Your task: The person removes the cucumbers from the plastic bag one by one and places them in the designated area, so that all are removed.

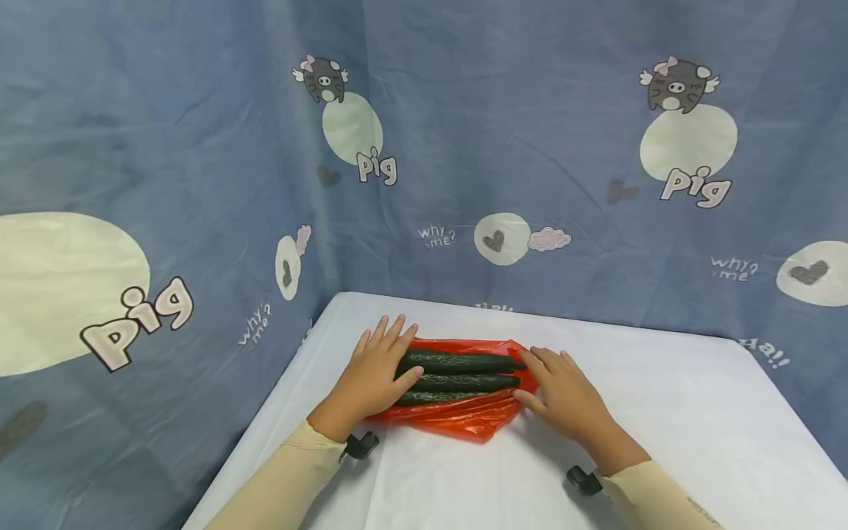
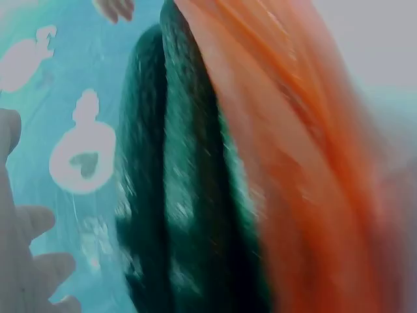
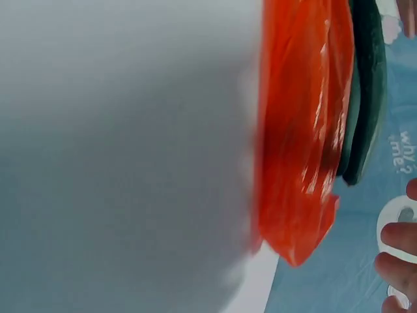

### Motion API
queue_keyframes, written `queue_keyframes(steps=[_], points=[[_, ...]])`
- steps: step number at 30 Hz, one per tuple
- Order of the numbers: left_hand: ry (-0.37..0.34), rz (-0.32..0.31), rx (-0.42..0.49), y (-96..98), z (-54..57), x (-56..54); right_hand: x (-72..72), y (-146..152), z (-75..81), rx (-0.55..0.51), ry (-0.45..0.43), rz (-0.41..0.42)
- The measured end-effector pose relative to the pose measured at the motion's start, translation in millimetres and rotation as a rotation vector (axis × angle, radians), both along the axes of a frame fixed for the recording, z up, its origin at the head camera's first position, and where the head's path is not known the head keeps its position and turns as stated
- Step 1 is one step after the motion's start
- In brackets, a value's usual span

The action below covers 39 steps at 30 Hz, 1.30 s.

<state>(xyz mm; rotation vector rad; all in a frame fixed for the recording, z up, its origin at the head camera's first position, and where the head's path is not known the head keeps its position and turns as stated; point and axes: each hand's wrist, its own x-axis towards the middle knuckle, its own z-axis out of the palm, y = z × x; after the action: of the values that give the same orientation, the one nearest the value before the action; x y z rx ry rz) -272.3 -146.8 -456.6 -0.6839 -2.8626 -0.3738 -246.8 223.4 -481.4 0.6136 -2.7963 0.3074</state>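
Three dark green cucumbers (image 1: 464,383) lie side by side on a red plastic bag (image 1: 473,427) in the head view. My left hand (image 1: 374,372) is over their left ends, its fingers spread and fairly straight, the thumb reaching across the cucumbers. At the right edge of the bag is my right hand (image 1: 563,386), fingers extended toward the cucumber tips, thumb apart from them. In the left wrist view the cucumbers (image 2: 189,163) stand out beside the bag's folds (image 2: 287,130). The right wrist view shows the bag (image 3: 303,130) from the side, with cucumber ends (image 3: 368,98) past its edge.
A white-covered table (image 1: 669,390) holds the bag. Blue printed curtains (image 1: 464,147) hang behind it and along its left side. Small black wrist cameras (image 1: 362,445) sit under both wrists, near the cream sleeves (image 1: 285,475).
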Motion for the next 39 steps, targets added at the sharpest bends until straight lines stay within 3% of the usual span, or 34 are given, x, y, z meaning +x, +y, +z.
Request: queue_keyframes(steps=[5,12,18,22,27,31,39], points=[[0.000,0.073,0.101,-14.9,-8.7,6.7,0.6,-11,-1.2,-0.051,0.010,-0.009],[-0.044,0.191,0.308,-30.2,-16.1,17.3,3.9,-28,-5.8,-0.113,0.005,-0.010],[-0.081,0.263,0.454,-35.7,-22.5,15.3,3.6,-38,-11.0,-0.171,0.001,-0.017],[-0.089,0.301,0.500,-40.5,-29.0,12.7,0.2,-44,-13.8,-0.184,0.010,-0.001],[-0.139,0.295,0.569,-43.7,-40.4,11.7,-3.3,-47,-9.0,-0.176,0.023,0.025],[-0.126,0.281,0.608,-45.8,-47.0,9.1,-7.1,-52,-4.0,-0.179,0.027,0.049],[-0.170,0.251,0.598,-52.0,-51.1,5.2,-12.0,-71,-3.9,-0.219,0.006,0.075]])
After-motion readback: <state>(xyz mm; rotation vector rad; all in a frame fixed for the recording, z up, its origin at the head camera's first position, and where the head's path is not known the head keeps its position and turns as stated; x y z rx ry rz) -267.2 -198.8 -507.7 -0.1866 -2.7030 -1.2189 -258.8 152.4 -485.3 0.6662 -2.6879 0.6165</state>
